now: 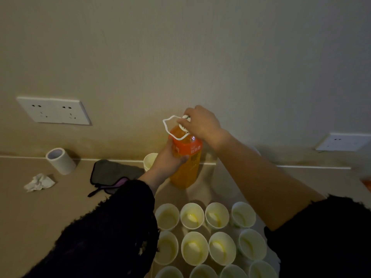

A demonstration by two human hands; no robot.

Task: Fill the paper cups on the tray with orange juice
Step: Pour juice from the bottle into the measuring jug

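A tall bottle of orange juice point(186, 169) with an orange label and a white carry loop stands upright on the counter near the wall. My left hand point(167, 157) grips the bottle's body at the label. My right hand point(200, 123) is curled over the white cap point(185, 122) at the top. In front of the bottle, several white paper cups point(194, 247) stand in rows on a tray that they almost hide. The cups look pale yellow inside; I cannot tell whether they hold liquid.
A lone paper cup point(149, 161) stands behind my left wrist. Left of it lie a dark cloth point(111, 173), a roll of tape point(60, 160) and crumpled tissue point(39, 182). Wall sockets point(53, 110) sit above the counter.
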